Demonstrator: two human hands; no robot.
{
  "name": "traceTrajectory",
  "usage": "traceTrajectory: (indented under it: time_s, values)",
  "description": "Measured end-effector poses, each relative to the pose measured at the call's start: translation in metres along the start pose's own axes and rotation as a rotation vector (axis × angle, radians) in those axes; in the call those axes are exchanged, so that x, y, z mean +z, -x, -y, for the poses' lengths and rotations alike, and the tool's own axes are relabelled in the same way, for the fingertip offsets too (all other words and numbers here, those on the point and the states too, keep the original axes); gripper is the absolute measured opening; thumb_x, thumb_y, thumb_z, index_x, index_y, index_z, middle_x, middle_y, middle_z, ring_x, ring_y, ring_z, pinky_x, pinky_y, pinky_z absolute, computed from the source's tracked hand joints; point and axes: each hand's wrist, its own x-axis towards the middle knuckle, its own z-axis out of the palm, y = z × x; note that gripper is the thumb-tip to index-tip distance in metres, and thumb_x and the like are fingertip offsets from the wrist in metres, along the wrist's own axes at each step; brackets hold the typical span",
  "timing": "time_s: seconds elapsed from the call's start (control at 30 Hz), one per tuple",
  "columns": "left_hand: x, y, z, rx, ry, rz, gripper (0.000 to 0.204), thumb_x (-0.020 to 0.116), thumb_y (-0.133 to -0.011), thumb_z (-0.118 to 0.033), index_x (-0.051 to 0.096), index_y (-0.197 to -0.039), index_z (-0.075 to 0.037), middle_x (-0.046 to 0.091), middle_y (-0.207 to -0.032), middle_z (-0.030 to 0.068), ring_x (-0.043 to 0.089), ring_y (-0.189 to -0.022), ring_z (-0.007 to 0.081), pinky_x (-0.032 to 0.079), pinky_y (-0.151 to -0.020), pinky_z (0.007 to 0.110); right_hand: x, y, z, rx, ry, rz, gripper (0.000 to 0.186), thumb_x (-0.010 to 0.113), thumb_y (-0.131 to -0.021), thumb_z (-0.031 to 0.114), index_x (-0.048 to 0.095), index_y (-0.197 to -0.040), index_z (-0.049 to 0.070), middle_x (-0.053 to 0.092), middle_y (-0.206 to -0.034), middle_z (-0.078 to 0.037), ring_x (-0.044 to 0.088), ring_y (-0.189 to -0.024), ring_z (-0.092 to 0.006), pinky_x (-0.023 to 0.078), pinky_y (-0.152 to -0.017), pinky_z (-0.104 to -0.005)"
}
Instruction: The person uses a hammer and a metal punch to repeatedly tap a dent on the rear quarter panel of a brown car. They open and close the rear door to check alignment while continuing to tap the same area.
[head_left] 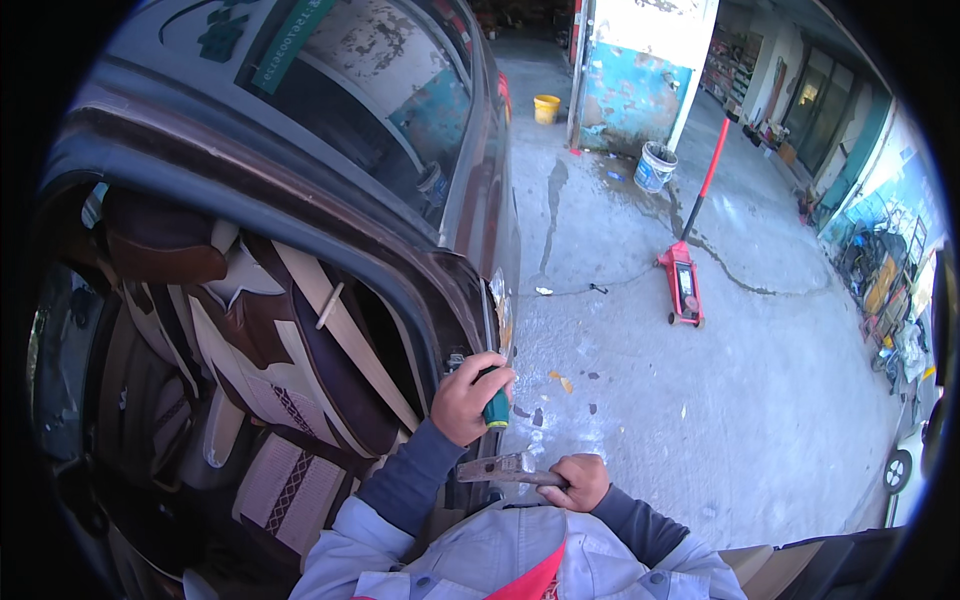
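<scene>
My left hand (462, 402) is closed around a green-handled screwdriver (496, 410) beside the rear edge of the car's door opening. The handle's end points toward me, and the tip is hidden beyond my fingers. My right hand (580, 484) grips a hammer (500, 467) by its handle, close in front of my body. The worn metal head points left, just below the screwdriver and apart from it. Past my left hand, the dark brown car body (462, 290) has a patch of stripped, uneven surface (500, 300) along its side.
Inside the open doorway are a brown and beige seat (290, 390) and a seat belt (335, 310). A red floor jack (684, 285) with a raised handle stands on the concrete. Farther off are a white bucket (655, 168), a yellow bucket (546, 108) and piled clutter (885, 285).
</scene>
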Motion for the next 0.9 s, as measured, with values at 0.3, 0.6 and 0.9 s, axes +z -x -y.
traceTrajectory:
  time_s: [0.3,0.6,0.9]
  values:
    - [-0.001,-0.002,0.000,0.021,-0.041,0.002,0.038,0.078,-0.073,0.003,0.067,-0.109,-0.004,0.061,-0.113,0.0140,0.070,-0.088,0.0303,0.058,-0.076,0.038,-0.002,-0.002,-0.004,-0.075,-0.058,-0.017,0.034,0.082,-0.080,0.035,0.063,-0.078,0.006,0.055,-0.061,-0.010,0.058,-0.052,-0.0325,0.046,-0.050,-0.0432]
    - [-0.002,-0.002,0.003,0.038,-0.030,0.021,0.038,0.078,-0.073,0.000,0.067,-0.109,-0.004,0.061,-0.114,0.0136,0.071,-0.084,0.0288,0.058,-0.075,0.038,-0.002,-0.002,-0.004,0.010,-0.075,0.025,0.033,0.077,-0.085,0.034,0.061,-0.078,0.006,0.058,-0.063,-0.013,0.060,-0.056,-0.0350,0.048,-0.053,-0.0453]
    - [0.002,0.004,0.011,-0.005,0.001,0.073,0.037,0.079,-0.073,-0.003,0.067,-0.108,-0.005,0.061,-0.114,0.0141,0.071,-0.086,0.0309,0.058,-0.075,0.039,0.003,-0.001,-0.005,0.079,-0.049,0.069,0.035,0.077,-0.085,0.035,0.060,-0.077,0.006,0.056,-0.064,-0.013,0.059,-0.056,-0.0361,0.047,-0.053,-0.0462]
